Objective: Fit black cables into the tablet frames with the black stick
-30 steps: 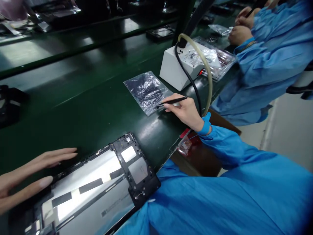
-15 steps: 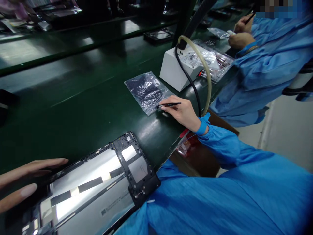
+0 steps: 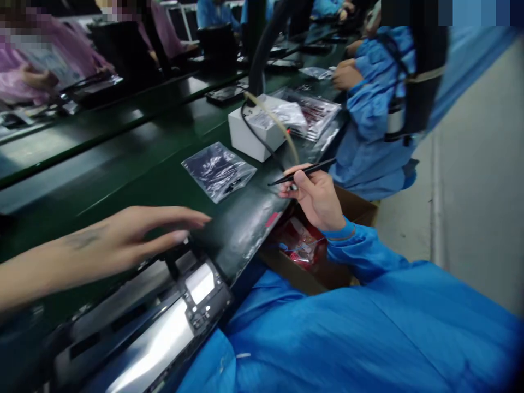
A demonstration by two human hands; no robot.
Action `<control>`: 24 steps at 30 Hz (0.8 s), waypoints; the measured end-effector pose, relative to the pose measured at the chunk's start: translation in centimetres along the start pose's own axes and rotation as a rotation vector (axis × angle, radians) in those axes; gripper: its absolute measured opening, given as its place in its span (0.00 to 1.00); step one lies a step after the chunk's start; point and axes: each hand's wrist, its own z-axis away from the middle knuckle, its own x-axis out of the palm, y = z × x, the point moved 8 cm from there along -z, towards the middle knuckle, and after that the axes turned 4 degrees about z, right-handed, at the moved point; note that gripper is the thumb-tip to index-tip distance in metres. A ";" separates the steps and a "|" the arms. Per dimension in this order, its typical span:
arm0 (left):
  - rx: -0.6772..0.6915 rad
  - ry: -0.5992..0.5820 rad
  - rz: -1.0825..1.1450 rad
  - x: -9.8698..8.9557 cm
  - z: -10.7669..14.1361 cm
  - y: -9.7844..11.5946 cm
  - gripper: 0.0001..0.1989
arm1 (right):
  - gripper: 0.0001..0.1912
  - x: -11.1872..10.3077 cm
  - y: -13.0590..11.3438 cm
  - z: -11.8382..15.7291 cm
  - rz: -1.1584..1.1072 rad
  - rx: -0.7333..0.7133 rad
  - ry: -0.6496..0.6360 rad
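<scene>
The right hand [image 3: 317,199] pinches a slim black pointed tool [image 3: 303,172] pen-fashion, presumably for control; the left hand [image 3: 123,240] (grip spread, empty) hovers near an opened silver-and-black flat device [image 3: 164,327], laid within reach on the green desk [image 3: 231,229].

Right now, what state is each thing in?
Slim black pointed tool: held in right hand
Left hand: open, holding nothing
Silver, black-framed flat electronic assembly: inner parts exposed, partly blurred
Clear flat plastic bag: lying on glossy green bench; sealing unclear
White box-shaped unit: red light lit
Brown cardboard box: open, red plastic inside
</scene>
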 end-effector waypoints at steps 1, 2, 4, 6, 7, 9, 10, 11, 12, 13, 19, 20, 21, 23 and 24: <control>0.095 -0.051 -0.002 1.0 -3.5 2.1 0.18 | 0.14 -1.4 -0.8 1.1 -0.004 -0.040 0.039; 0.178 -0.115 0.000 2.3 -6.9 4.3 0.19 | 0.13 -3.0 -1.8 2.2 0.027 -0.112 0.097; 0.307 -0.175 0.014 5.2 -13.3 8.4 0.18 | 0.10 -6.7 -3.9 4.8 0.187 -0.320 0.279; 0.395 -0.226 0.159 8.5 -18.8 12.5 0.22 | 0.08 -10.8 -5.3 7.3 0.327 -0.495 0.530; 0.411 -0.228 0.272 9.9 -21.0 14.3 0.25 | 0.08 -13.0 -5.4 8.1 0.323 -0.519 0.641; 0.383 -0.221 0.405 12.6 -24.5 17.0 0.28 | 0.10 -17.5 -4.0 8.0 0.160 -0.445 0.761; 0.388 -0.220 0.435 13.7 -25.5 18.1 0.28 | 0.12 -19.4 -3.0 7.3 0.055 -0.376 0.749; 0.388 -0.225 0.446 14.7 -25.9 18.8 0.27 | 0.15 -20.9 -2.2 6.3 -0.013 -0.324 0.711; 0.395 -0.236 0.446 15.3 -25.8 19.2 0.27 | 0.18 -22.1 -1.7 5.2 -0.018 -0.298 0.662; 0.404 -0.251 0.438 15.7 -25.3 19.3 0.27 | 0.20 -23.1 -1.4 4.4 -0.003 -0.296 0.640; 0.279 -0.257 0.406 11.7 -14.8 13.1 0.26 | 0.29 -25.5 -0.4 2.4 0.213 -0.184 0.636; 0.214 -0.234 0.386 10.3 -12.3 10.8 0.25 | 0.29 -25.4 -0.5 2.5 0.231 -0.169 0.639; 0.153 -0.160 0.350 8.3 -9.6 8.3 0.24 | 0.30 -25.3 -0.9 2.5 0.233 -0.167 0.643; 0.001 -0.010 0.260 4.5 -3.6 2.4 0.26 | 0.28 -24.4 -1.8 2.7 0.238 -0.182 0.627; -0.065 0.029 0.198 3.1 -0.3 -0.5 0.28 | 0.27 -23.5 -2.2 2.7 0.234 -0.194 0.603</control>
